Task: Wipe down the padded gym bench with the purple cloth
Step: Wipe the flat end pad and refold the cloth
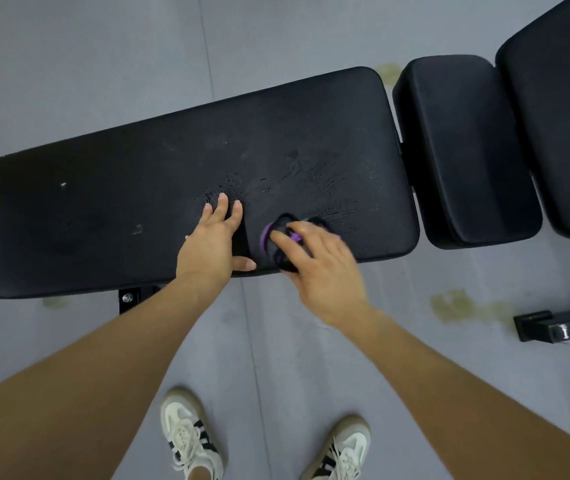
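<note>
A long black padded bench pad (103,209) lies across the view, with wet droplets and streaks near its middle and right part. My right hand (321,268) presses a bunched purple and dark cloth (278,237) onto the pad near its front edge; the cloth is partly hidden under my fingers and blurred. My left hand (212,240) rests flat on the pad just left of the cloth, fingers spread, thumb at the front edge, holding nothing.
A smaller black seat pad (463,150) adjoins on the right, and another pad (560,116) beyond it. A black metal frame foot (560,325) lies on the grey floor at right. My two white shoes (190,434) stand below the bench.
</note>
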